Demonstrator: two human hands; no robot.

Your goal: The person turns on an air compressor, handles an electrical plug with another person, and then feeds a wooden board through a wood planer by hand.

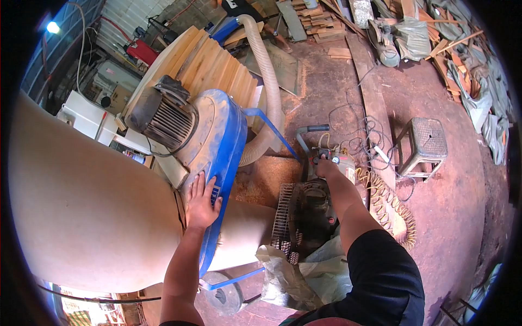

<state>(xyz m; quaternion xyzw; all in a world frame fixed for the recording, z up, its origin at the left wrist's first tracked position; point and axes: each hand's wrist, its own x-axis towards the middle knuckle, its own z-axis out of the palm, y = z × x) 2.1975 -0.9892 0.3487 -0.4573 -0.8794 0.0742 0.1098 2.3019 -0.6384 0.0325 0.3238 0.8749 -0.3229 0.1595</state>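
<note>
My left hand (201, 202) lies flat with its fingers spread on the dusty blue housing (224, 155) of a dust collector. A motor (163, 117) sits on that housing, and a large tan collection bag (92, 201) bulges to the left. My right hand (325, 167) reaches down to the air compressor (315, 204), its fingers closed around the black pressure switch (321, 156) on top. Beside that hand is a small round gauge (335, 160). The compressor's handle (315, 129) has a dark grip. My fingertips are partly hidden.
A ribbed hose (263, 65) curves down behind the collector. Yellow coiled air hose (389, 204) and black cable (370, 130) lie on the floor near a plastic stool (427, 142). Crumpled sheeting (288, 280) is close to me. Wood scraps are at the back; another person (244, 11) is there.
</note>
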